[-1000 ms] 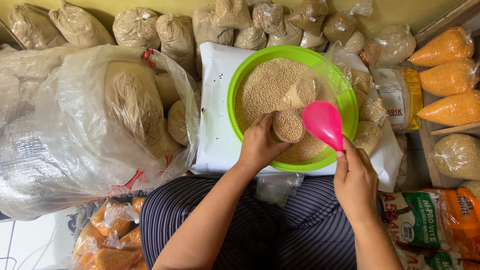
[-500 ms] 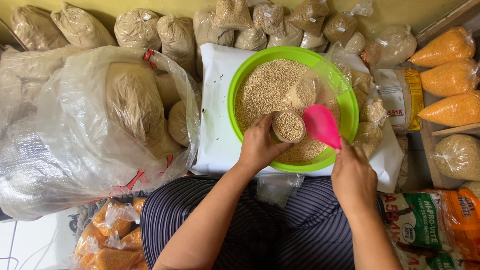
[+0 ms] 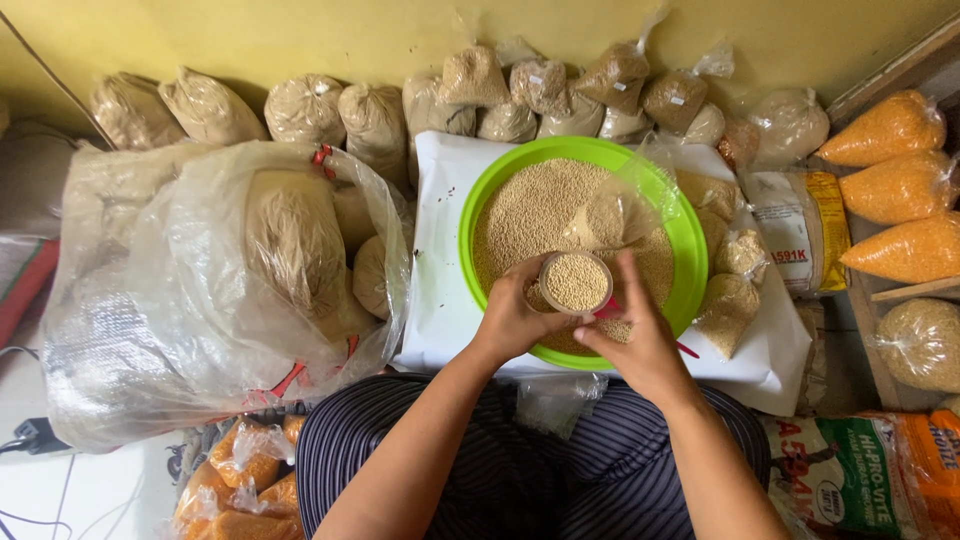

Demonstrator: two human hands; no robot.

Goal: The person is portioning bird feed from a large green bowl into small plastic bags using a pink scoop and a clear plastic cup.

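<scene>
1. cup [image 3: 575, 283]: small round container, brimful of loose pale grain, held over the green basin [image 3: 690, 250].
2. left hand [image 3: 515, 320]: fingers curl closed around the cup's side wall.
3. right hand [image 3: 640, 345]: fingers close on the opposite wall (pink scoop beneath, mostly hidden).
4. handling: light, rigid; spills if tilted. grip the sides, keep level.

Bare forearms, no sleeves; dark trousers with thin pale stripes

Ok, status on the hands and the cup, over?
Left hand grips cup, brim-full of grain. Right hand touches the cup's far side. Both over green bowl. Nothing in the way.
</scene>
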